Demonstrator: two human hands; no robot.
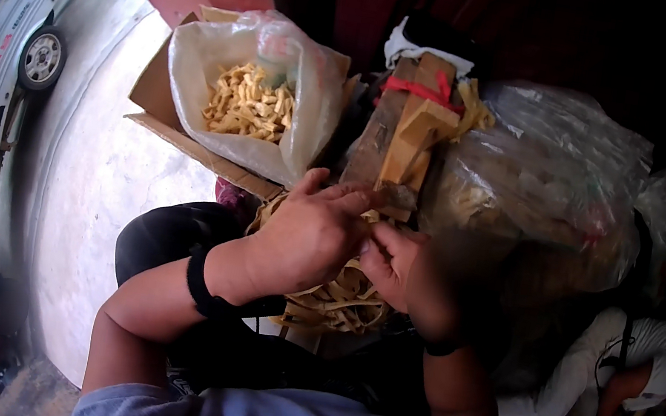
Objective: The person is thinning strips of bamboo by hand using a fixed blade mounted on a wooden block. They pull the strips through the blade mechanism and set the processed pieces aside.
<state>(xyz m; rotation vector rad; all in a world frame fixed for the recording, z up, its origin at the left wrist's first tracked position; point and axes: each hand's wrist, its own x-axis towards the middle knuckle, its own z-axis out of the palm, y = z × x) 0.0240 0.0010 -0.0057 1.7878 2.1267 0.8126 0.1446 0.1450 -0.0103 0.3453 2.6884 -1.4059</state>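
My left hand [308, 230] and my right hand [398, 265] meet in front of me, fingertips nearly together. Both have curled fingers, and whatever they pinch is hidden by them. Below them, over my lap, lies a tangled heap of tan, flat strips [340, 302]. Just beyond my fingers is the near end of a wooden bench-like block [415, 147], with a red band [419, 90] tied across it. More tan strips [474, 109] hang at its right side.
To the left, a cardboard box [154, 78] holds a white plastic bag [187, 91] with small tan twisted pieces [249, 105]. A large clear plastic bag [555, 164] lies at right. Another person's white sleeve [550, 395] is at lower right. A vehicle [17, 49] stands far left.
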